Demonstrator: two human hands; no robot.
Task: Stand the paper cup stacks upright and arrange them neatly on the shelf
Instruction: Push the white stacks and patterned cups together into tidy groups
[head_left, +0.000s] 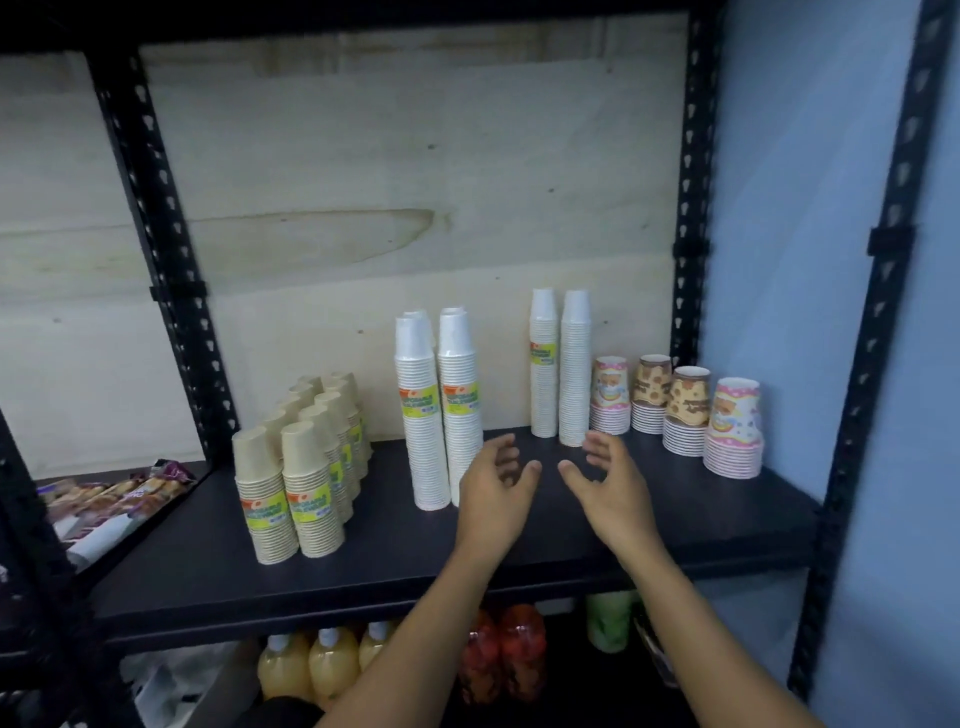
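**Light, tippy stacks, both hands empty**

Left hand (496, 480) and right hand (605, 475) hover spread and empty over the shelf (571, 540). Just beyond stand the tall white cup stacks (561, 369): likely light, crushable, top-heavy, best gripped low with both palms. Printed cup stacks (675, 413) crowd their right side.

Both hands out front, empty and spread

Left hand (493, 486) and right hand (605, 480) hover side by side, palms facing inward, fingers (506, 447) loosely curled and apart, bare forearms reaching up from below.
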